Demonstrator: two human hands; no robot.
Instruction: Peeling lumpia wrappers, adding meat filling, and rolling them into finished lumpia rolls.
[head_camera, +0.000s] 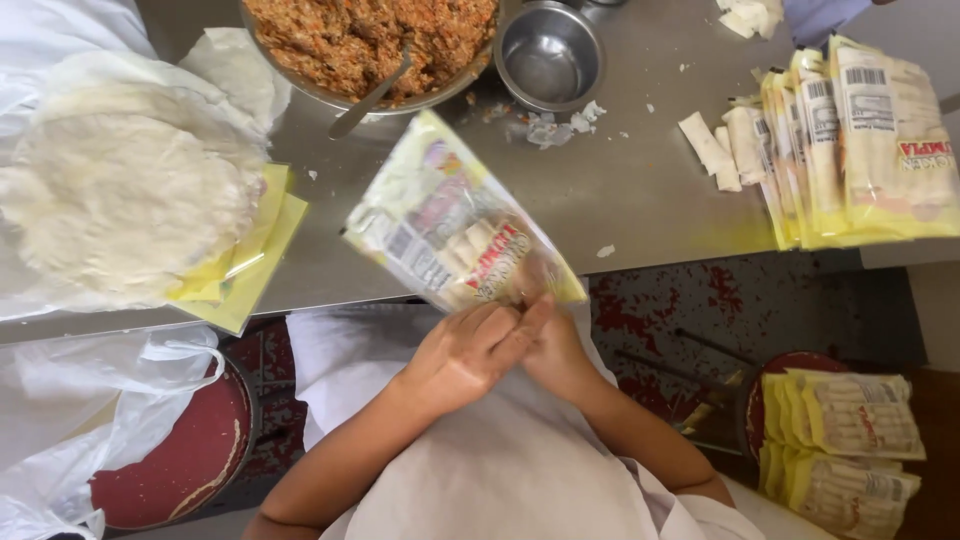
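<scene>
White apron cloth is covering the person's lap, and just above it both hands are meeting at the near edge of the table (640, 200). The left hand (470, 350) is lying over the right hand (555, 350), and the fingers of both are closing on the lower corner of a yellow-edged plastic packet (455, 235) of pale rolled sticks, which is tilting up over the table's edge and looking slightly blurred. Beside the person's right, a red stool (790, 365) is carrying a stack of filled packets (845, 440) of the same kind; on the other side another red stool (190, 450) is sitting partly under crumpled clear plastic bags (90, 400). On the steel table to the left, a heap of thin round white wrappers (125, 190) is resting on yellow sheets (255, 260). To the right, a row of filled packets (860, 140) is leaning together, with a few loose white rolls (720, 150) just beside it. Farther back, a large metal bowl of orange-brown minced filling (370, 40) is holding a spoon (370, 100), and a small empty steel bowl (548, 55) is standing just beside it.
</scene>
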